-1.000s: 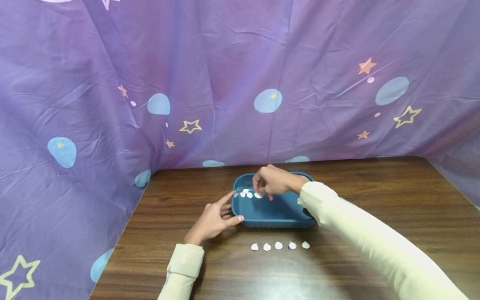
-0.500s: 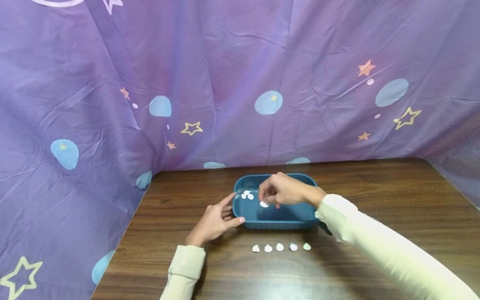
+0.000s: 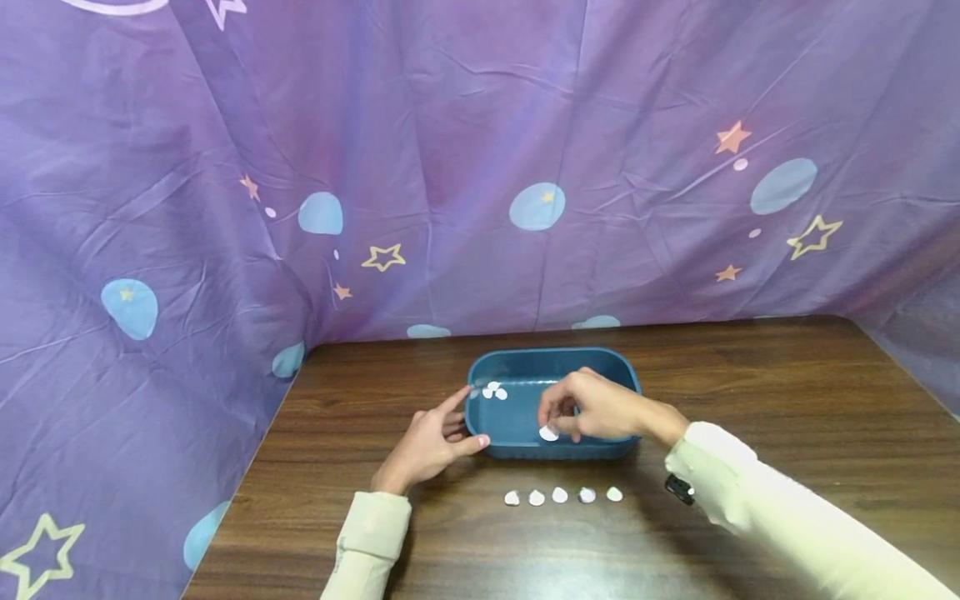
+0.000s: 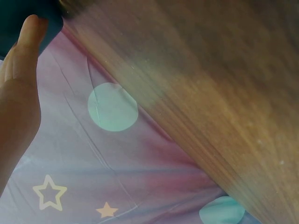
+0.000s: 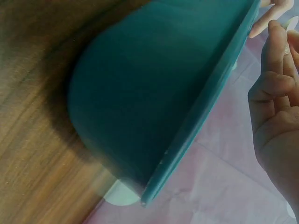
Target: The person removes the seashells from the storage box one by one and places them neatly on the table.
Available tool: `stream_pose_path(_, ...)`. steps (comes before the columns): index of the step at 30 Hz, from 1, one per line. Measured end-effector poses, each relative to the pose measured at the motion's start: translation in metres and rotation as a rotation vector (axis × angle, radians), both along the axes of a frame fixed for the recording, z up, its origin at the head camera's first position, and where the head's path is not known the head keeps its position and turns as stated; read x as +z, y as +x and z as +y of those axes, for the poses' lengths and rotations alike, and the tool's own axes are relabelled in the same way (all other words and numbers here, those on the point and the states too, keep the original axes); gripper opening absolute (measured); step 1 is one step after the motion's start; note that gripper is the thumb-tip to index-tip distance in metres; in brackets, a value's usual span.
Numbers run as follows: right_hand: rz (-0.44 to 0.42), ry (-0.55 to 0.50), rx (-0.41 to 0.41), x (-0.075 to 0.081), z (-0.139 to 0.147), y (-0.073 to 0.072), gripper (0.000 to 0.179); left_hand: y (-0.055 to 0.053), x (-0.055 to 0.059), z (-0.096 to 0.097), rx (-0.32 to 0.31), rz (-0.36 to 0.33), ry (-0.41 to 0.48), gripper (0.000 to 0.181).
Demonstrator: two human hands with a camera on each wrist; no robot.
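Note:
A small white shell (image 3: pixel 549 433) is pinched between the thumb and fingers of my right hand (image 3: pixel 596 406), over the front part of a blue plastic basin (image 3: pixel 553 450). In the right wrist view, the shell (image 5: pixel 293 22) shows pale at the fingertips. My left hand (image 3: pixel 426 446) rests against the basin's left end, its thumb on the front rim and its forefinger extended to the left rim. Inside the basin, several white pieces (image 3: pixel 493 390) lie grouped near the left end. On the table before the basin, several shells (image 3: pixel 559 495) form a row.
The dark wooden table (image 3: pixel 360 383) runs back to a purple curtain (image 3: pixel 465 167) printed with stars and blue ovals. A black wrist strap (image 3: pixel 679 489) shows under the right sleeve. The basin wall (image 5: pixel 140 93) rises close beside my right hand.
My right hand has moved right and nearer, carrying one white shell away from the group in the basin toward its front rim. The left hand stays at the basin's left end.

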State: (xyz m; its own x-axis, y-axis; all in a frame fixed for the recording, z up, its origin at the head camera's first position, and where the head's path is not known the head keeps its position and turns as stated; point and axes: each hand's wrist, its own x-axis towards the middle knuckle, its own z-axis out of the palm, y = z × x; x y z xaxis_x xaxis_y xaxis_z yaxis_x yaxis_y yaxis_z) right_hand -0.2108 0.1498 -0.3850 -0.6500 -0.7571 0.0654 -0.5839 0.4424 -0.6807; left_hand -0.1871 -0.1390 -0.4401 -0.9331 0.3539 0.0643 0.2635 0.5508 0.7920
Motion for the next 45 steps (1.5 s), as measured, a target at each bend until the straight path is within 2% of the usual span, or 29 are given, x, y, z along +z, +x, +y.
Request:
stream_pose_path(13, 0.07, -0.006, -0.001, -0.009, 0.014, 0.023, 0.02, 0.0, -0.002, -0.001, -0.007, -0.002, 0.0, 0.088)
stream_pose_path(19, 0.163, -0.01, 0.007, -0.015, 0.023, 0.034, 0.023, 0.0, -0.001, -0.002, -0.006, -0.008, -0.005, 0.088)
stream_pose_path(33, 0.295, -0.041, 0.009, -0.025, 0.039, 0.056, 0.027, -0.001, -0.002, 0.0, 0.004, -0.004, 0.007, 0.087)
stream_pose_path(41, 0.287, -0.023, -0.005, -0.036, 0.054, 0.066, 0.029, -0.001, -0.001, 0.0, 0.007, -0.006, 0.007, 0.088)
stream_pose_path(45, 0.315, -0.005, -0.013, -0.044, 0.059, 0.07, 0.03, 0.0, -0.001, 0.0, 0.003, -0.008, 0.005, 0.088)
